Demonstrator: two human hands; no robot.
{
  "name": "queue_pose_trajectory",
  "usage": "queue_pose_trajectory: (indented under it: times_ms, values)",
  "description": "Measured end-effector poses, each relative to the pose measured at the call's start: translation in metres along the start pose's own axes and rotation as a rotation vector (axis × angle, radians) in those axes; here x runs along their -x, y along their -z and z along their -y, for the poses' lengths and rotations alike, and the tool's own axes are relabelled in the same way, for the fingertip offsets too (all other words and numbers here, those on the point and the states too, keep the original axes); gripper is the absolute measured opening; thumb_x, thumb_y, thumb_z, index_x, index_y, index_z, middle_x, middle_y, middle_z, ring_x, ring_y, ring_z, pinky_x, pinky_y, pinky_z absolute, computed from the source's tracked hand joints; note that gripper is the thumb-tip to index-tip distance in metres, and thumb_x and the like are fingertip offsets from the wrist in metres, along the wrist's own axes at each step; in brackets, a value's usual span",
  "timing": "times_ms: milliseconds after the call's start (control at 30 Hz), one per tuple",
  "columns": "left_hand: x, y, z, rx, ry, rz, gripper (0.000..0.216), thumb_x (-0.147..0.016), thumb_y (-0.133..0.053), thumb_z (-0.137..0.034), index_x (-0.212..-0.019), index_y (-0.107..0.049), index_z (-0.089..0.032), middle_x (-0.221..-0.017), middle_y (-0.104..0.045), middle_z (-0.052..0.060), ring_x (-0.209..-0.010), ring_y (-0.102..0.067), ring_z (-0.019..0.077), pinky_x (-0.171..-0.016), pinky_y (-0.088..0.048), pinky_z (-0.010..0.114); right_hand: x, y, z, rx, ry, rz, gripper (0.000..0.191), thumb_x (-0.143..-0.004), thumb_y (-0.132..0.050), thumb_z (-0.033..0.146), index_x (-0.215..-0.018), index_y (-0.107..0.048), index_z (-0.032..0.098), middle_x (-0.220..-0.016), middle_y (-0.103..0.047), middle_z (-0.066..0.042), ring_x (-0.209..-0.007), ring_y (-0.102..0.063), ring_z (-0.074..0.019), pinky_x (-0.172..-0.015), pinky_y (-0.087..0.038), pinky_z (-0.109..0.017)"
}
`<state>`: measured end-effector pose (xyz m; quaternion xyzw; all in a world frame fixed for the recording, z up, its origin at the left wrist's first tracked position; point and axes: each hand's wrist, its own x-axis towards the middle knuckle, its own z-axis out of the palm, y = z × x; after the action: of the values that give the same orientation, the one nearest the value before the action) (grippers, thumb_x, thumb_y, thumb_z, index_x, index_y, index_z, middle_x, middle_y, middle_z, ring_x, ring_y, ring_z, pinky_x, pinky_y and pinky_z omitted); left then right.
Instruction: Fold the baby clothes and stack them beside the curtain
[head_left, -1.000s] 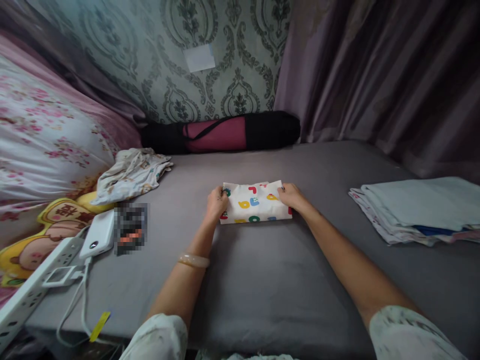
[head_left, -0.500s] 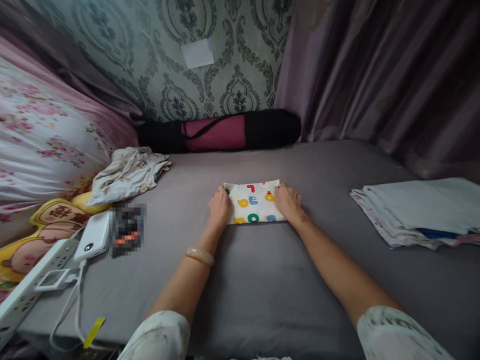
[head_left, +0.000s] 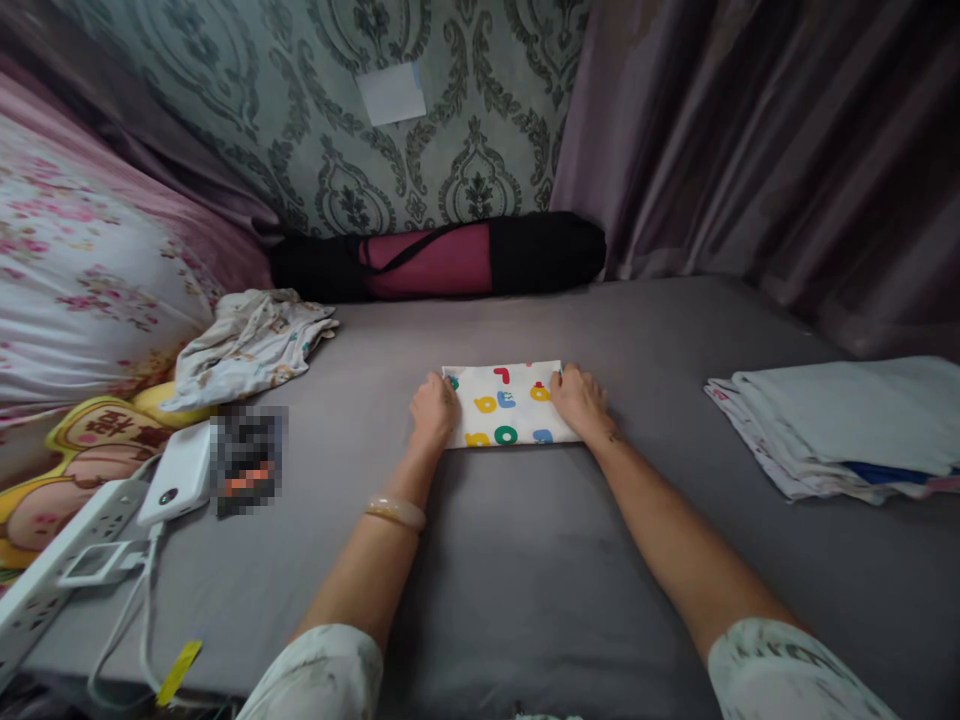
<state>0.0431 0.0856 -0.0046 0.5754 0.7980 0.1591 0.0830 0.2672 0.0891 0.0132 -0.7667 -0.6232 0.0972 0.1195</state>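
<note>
The cloth (head_left: 516, 420) lay flat on the grey sheet (head_left: 525, 580), between the two hands. It was in a neat little block — so its folding looked almost done. The left hand (head_left: 433, 412) was at one end and the right hand (head_left: 582, 402) at the other. Their fingers were curled, but the tips were hidden, so I could not tell if they pinched it. The pile (head_left: 847, 410) lay neat, but the heap (head_left: 251, 345) — all messy — was not folded
</note>
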Motion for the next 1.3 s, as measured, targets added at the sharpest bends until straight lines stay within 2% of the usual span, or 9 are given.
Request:
queue_pose_trajectory:
  times_ms: [333,500,633,700,800,867,967,1067,1300]
  values:
    - [-0.002,0.002,0.000,0.011,0.058,-0.032,0.032,-0.097,-0.039,-0.037,-0.101,-0.062,-0.016,-0.104,-0.070,0.016,-0.098,-0.066,0.0260,-0.076,-0.045,0.032,-0.003,-0.002,0.000,-0.026,-0.046,0.015,0.036,-0.098,-0.036,0.029,-0.117,-0.056,0.006,-0.103,-0.068,-0.024,-0.100,-0.066,-0.0307,-0.083,-0.047,-0.039]
    - [-0.004,0.002,0.007,0.130,0.045,-0.031,0.036,-0.097,-0.037,-0.042,-0.100,-0.061,-0.016,-0.097,-0.069,0.013,-0.093,-0.065,0.0239,-0.075,-0.045,0.031,-0.007,0.005,-0.008,-0.020,-0.031,0.077,0.039,-0.098,-0.038,0.039,-0.112,-0.059,0.010,-0.103,-0.068,-0.020,-0.100,-0.065,-0.0308,-0.082,-0.047,-0.038]
    - [0.005,0.010,0.000,0.079,-0.074,-0.238,0.034,-0.096,-0.040,-0.038,-0.112,-0.056,-0.013,-0.110,-0.063,0.016,-0.104,-0.059,0.0255,-0.085,-0.045,0.035,0.001,0.013,0.002,0.042,0.046,-0.068,0.039,-0.098,-0.035,0.035,-0.116,-0.057,0.008,-0.108,-0.065,-0.023,-0.103,-0.063,-0.0311,-0.086,-0.045,-0.040]
    - [0.011,0.013,-0.010,0.024,-0.223,-0.267,0.033,-0.097,-0.038,-0.034,-0.115,-0.056,-0.013,-0.115,-0.061,0.017,-0.111,-0.054,0.0261,-0.093,-0.042,0.037,0.008,0.010,0.012,0.046,0.228,-0.141,0.039,-0.099,-0.032,0.031,-0.120,-0.056,0.009,-0.120,-0.061,-0.022,-0.113,-0.058,-0.0302,-0.094,-0.042,-0.041]
    - [0.021,0.007,-0.026,-0.045,-0.475,-0.159,0.036,-0.098,-0.032,-0.028,-0.123,-0.055,-0.014,-0.130,-0.057,0.015,-0.124,-0.047,0.0263,-0.105,-0.036,0.041,0.016,-0.004,0.027,0.044,0.585,-0.127,0.045,-0.098,-0.029,0.028,-0.134,-0.050,0.013,-0.143,-0.048,-0.015,-0.135,-0.038,-0.0282,-0.111,-0.027,-0.044]
    - [0.025,-0.003,-0.033,-0.092,-0.555,-0.083,0.042,-0.098,-0.029,-0.027,-0.132,-0.050,-0.014,-0.143,-0.048,0.012,-0.136,-0.035,0.0290,-0.112,-0.029,0.045,0.019,-0.016,0.031,0.067,0.706,-0.078,0.050,-0.097,-0.028,0.026,-0.143,-0.043,0.013,-0.152,-0.038,-0.010,-0.143,-0.025,-0.0270,-0.117,-0.015,-0.047]
    - [0.027,-0.018,-0.035,-0.149,-0.549,0.001,0.049,-0.098,-0.027,-0.030,-0.143,-0.041,-0.014,-0.153,-0.038,0.008,-0.144,-0.021,0.0334,-0.115,-0.022,0.050,0.019,-0.031,0.030,0.096,0.720,-0.003,0.055,-0.095,-0.026,0.026,-0.147,-0.037,0.010,-0.156,-0.032,-0.009,-0.145,-0.020,-0.0264,-0.118,-0.011,-0.049]
    - [0.025,-0.024,-0.033,-0.183,-0.542,0.048,0.053,-0.099,-0.023,-0.034,-0.147,-0.038,-0.015,-0.154,-0.036,0.008,-0.144,-0.023,0.0323,-0.117,-0.019,0.051,0.016,-0.037,0.027,0.095,0.689,0.039,0.058,-0.095,-0.024,0.029,-0.148,-0.035,0.009,-0.156,-0.030,-0.008,-0.145,-0.021,-0.0262,-0.118,-0.013,-0.049]
    - [0.022,-0.020,-0.030,-0.198,-0.457,0.064,0.057,-0.098,-0.023,-0.045,-0.147,-0.037,-0.021,-0.155,-0.034,0.008,-0.144,-0.026,0.0288,-0.117,-0.019,0.048,0.011,-0.037,0.026,0.085,0.576,0.044,0.057,-0.097,-0.021,0.031,-0.149,-0.036,0.011,-0.155,-0.032,-0.011,-0.143,-0.025,-0.0263,-0.117,-0.015,-0.049]
